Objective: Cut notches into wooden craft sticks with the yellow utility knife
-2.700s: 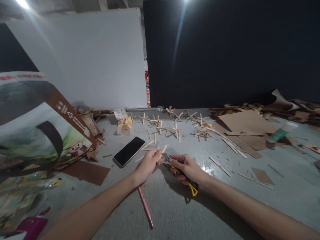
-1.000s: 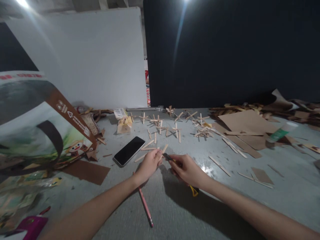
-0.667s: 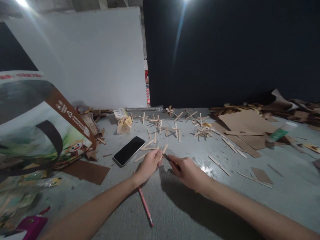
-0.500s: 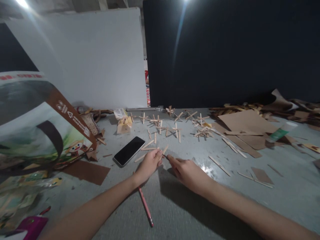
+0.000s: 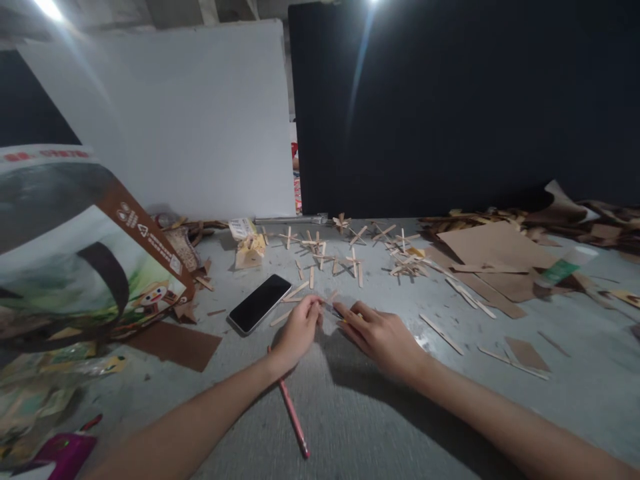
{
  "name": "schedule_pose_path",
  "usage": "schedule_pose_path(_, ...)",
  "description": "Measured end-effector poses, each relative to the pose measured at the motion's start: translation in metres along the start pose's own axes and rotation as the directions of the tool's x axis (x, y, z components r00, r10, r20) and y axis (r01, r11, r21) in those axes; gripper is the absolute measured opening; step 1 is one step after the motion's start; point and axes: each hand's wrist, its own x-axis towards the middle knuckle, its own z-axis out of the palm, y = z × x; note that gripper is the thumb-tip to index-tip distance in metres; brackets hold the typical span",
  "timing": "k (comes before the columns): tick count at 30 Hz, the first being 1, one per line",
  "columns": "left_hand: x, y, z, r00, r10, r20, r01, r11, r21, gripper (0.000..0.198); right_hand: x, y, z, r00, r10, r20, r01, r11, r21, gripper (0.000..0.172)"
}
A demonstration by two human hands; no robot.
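My left hand (image 5: pixel 299 328) is closed in a pinch on a short wooden craft stick (image 5: pixel 333 295), whose far end points up between the hands. Opposite it, my right hand (image 5: pixel 381 335) is wrapped round a slim tool with a dark tip and yellow parts (image 5: pixel 345 322); the fingers cover most of it. The tool's tip is right beside the stick, but I cannot tell whether they touch. A pink pencil (image 5: pixel 295 419) lies partly under my left wrist. Left of that hand rests a black-screened phone (image 5: pixel 260 304).
Several crossed-stick pieces (image 5: pixel 354 263) stand and lie further back. Loose sticks (image 5: pixel 441 334), cardboard sheets (image 5: pixel 490 250) and a glue stick (image 5: pixel 567 265) are on the right. A large printed bag (image 5: pixel 120 247), a brown cardboard strip (image 5: pixel 180 345) and a magenta object (image 5: pixel 63 457) occupy the left.
My right hand's fingers have lifted and spread slightly over the tool, showing more of its yellow parts. My left hand stays nearly in place, and the view has shifted slightly.
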Motion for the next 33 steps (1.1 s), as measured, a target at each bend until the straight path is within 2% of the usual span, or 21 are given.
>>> schedule_pose_path(5, -0.002, -0.002, -0.001, 1.0, 0.007, -0.013, -0.006, 0.998, 0.062, 0.031, -0.002, 0.008, 0.011, 1.0, 0.024, -0.014, -0.023, 0.998, 0.057, 0.038)
schedule_pose_path(16, -0.003, 0.001, -0.001, 0.998, -0.058, -0.018, 0.058, 0.998, 0.014, 0.034, -0.007, 0.015, 0.019, 0.999, 0.05, -0.019, -0.045, 0.981, 0.188, 0.045)
schedule_pose_path(21, -0.003, 0.008, 0.0, 1.0, -0.015, -0.019, 0.014, 0.998, -0.068, 0.035, -0.008, 0.014, 0.02, 1.0, 0.018, -0.013, -0.015, 0.972, 0.235, 0.041)
schedule_pose_path(24, -0.003, 0.011, -0.001, 1.0, 0.003, -0.025, -0.004, 0.999, -0.046, 0.034, -0.009, 0.014, 0.021, 0.999, -0.008, -0.032, 0.015, 0.979, 0.205, 0.038)
schedule_pose_path(30, -0.003, 0.011, -0.005, 0.998, -0.036, -0.061, 0.039, 0.998, 0.047, 0.037, -0.008, 0.015, 0.02, 0.979, -0.048, -0.198, 0.085, 0.979, 0.187, 0.035)
schedule_pose_path(33, -0.003, 0.007, -0.006, 0.997, -0.031, -0.077, 0.038, 0.996, 0.083, 0.035, -0.007, 0.014, 0.02, 0.969, -0.045, -0.244, 0.093, 0.978, 0.187, 0.034)
